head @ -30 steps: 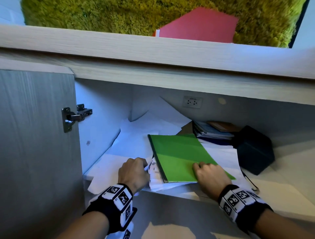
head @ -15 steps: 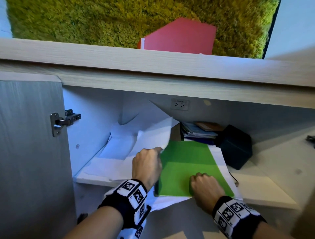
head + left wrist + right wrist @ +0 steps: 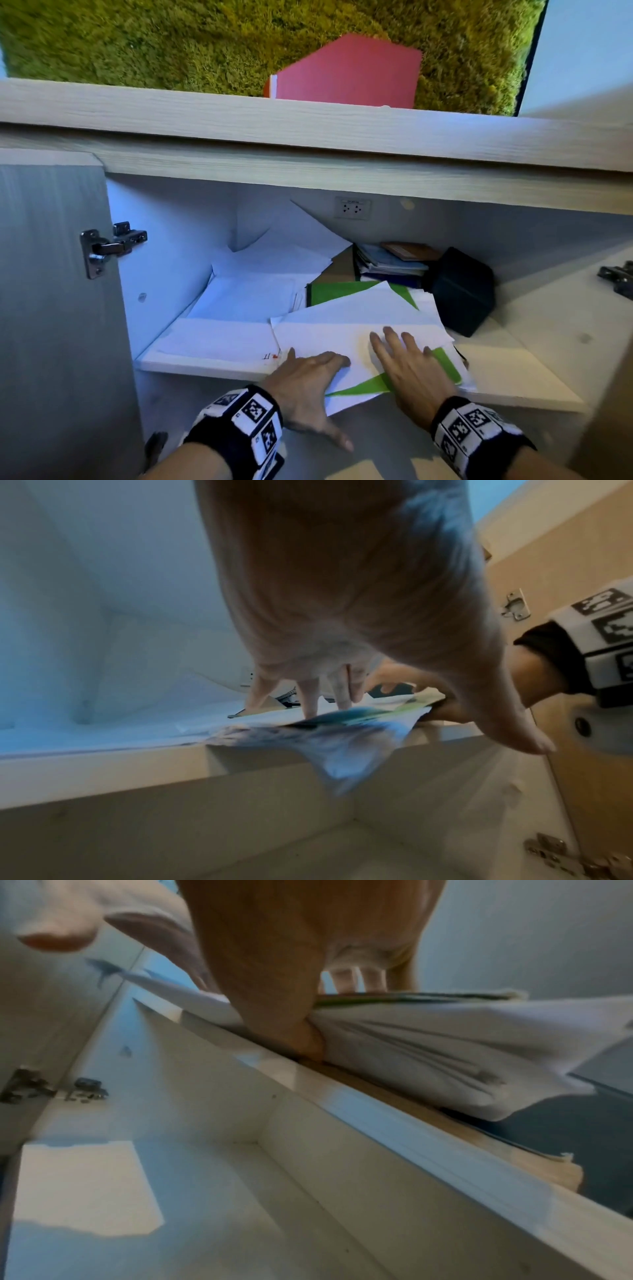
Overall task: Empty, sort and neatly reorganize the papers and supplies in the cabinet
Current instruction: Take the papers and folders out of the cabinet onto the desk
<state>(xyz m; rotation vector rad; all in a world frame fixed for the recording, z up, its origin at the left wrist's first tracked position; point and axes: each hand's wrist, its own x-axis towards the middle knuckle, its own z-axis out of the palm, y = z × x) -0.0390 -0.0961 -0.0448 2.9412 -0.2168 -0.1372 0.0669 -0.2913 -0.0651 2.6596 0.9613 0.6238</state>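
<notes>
A pile of papers with a green folder (image 3: 342, 295) in it lies on the cabinet shelf (image 3: 205, 368) and juts over the front edge. A white sheet (image 3: 342, 329) covers most of the folder. My left hand (image 3: 308, 373) presses flat on the sheet's near left corner, thumb spread free in the air. My right hand (image 3: 404, 359) lays straight fingers on top. In the right wrist view its thumb (image 3: 301, 1034) sits under the paper pile (image 3: 428, 1047), pinching it. Loose white papers (image 3: 246, 294) fill the shelf's left side.
A black box (image 3: 462, 291) and a stack of notebooks (image 3: 387, 263) stand at the back right. The open door (image 3: 51, 308) with its hinge (image 3: 109, 245) is at the left. A red folder (image 3: 349, 72) lies on the cabinet top. Below the shelf is an open compartment (image 3: 171, 1204).
My left hand has swept a white sheet across onto the green folder. Both hands went from curled to flat on top, and the pile now hangs further over the shelf edge.
</notes>
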